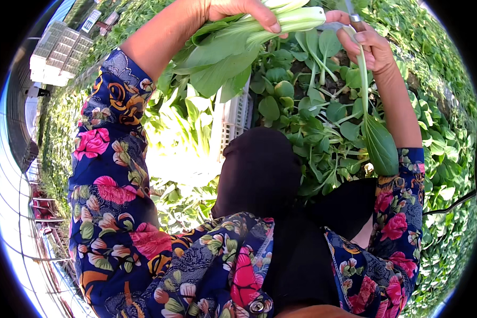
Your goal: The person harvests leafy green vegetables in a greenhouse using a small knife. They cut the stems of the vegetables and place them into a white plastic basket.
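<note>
At the top of the head view, my left hand grips a head of leafy greens, apparently bok choy. Its pale cut stem end points right, and its broad leaves hang to the lower left. My right hand is close to that stem end. Its fingers hold a knife by the handle; the metal collar shows, and the blade runs up out of view. Pinched against the knife by the same hand is one loose leaf on a long pale stalk, dangling down over the right forearm.
A white plastic crate with slotted walls stands left of my knee, with brightly sunlit greens in it. Growing plants cover the ground ahead and right. Stacked crates stand at the far left. A dark hose or cable crosses at right.
</note>
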Demonstrator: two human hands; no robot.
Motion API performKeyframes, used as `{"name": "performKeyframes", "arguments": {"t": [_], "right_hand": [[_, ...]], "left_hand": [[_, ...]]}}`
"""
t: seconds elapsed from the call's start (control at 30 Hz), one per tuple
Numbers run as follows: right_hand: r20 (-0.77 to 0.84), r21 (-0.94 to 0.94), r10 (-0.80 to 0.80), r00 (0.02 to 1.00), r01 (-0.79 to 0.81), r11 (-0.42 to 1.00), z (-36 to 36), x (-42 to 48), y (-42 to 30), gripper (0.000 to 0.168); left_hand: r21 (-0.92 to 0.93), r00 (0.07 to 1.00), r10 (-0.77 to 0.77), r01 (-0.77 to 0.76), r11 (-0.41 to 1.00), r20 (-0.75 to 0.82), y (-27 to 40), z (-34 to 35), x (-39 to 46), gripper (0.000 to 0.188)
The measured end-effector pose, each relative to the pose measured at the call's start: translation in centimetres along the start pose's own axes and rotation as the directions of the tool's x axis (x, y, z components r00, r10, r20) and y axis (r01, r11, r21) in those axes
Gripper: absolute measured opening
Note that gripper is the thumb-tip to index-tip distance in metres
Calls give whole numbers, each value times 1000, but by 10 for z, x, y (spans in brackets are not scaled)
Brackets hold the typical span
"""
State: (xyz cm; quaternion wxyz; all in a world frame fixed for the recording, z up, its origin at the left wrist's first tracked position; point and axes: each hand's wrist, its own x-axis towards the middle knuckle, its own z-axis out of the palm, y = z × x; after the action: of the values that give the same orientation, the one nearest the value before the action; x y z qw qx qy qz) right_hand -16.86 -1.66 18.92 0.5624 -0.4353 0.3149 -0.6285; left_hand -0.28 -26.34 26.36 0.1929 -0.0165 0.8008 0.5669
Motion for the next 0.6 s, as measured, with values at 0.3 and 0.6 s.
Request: {"name": "performKeyframes", "arguments": {"t": [0.3,0.6], "right_hand": [[-798,-467,51,601,-669,577,-93,-28,59,58],[-807,-466,38,589,-676,571,-120,-36,85,46]], "left_hand": [[141,456,-120,498,856,-882,-27,-72,-303,63],[898,905,-45,426,111,-423,-90,48,-329,58]]}}
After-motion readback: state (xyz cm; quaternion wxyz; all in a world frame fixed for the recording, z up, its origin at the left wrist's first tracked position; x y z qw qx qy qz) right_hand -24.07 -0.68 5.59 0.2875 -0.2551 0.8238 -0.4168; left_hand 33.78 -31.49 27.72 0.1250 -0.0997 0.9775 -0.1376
